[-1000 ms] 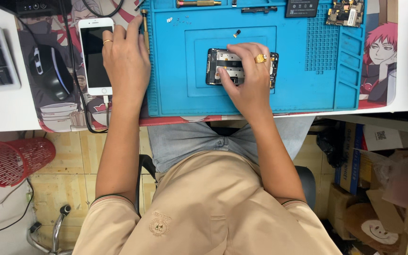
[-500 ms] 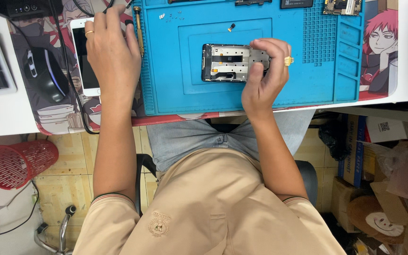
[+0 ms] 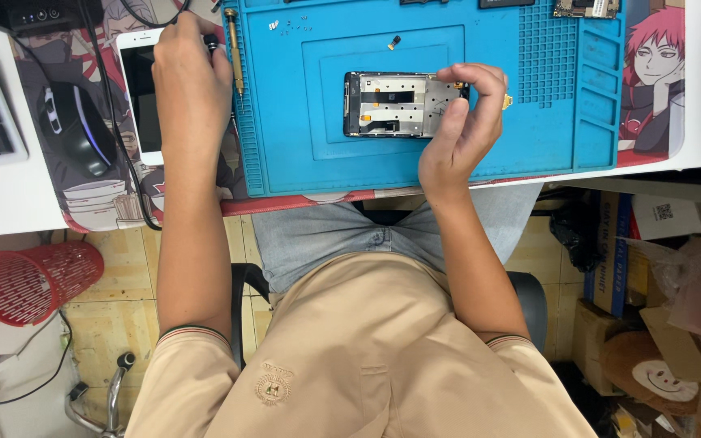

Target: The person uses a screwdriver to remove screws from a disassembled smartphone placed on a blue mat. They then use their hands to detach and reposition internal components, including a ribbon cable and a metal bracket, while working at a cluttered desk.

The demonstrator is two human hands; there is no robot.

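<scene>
Right hand (image 3: pixel 460 130) fingers grip the opened phone frame (image 3: pixel 395 104) on the blue repair mat (image 3: pixel 285 122); left hand (image 3: pixel 191 77), fingers curled shut on a black-tipped tool, its kind hidden; tool must next reach the frame.

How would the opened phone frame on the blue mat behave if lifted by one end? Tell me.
The opened phone frame looks thin and flat, so probably light and fairly stiff. Its exposed internals suggest it is fragile. Lying flat on the blue mat, it should slide rather than roll; the right hand grips only its end.
</scene>
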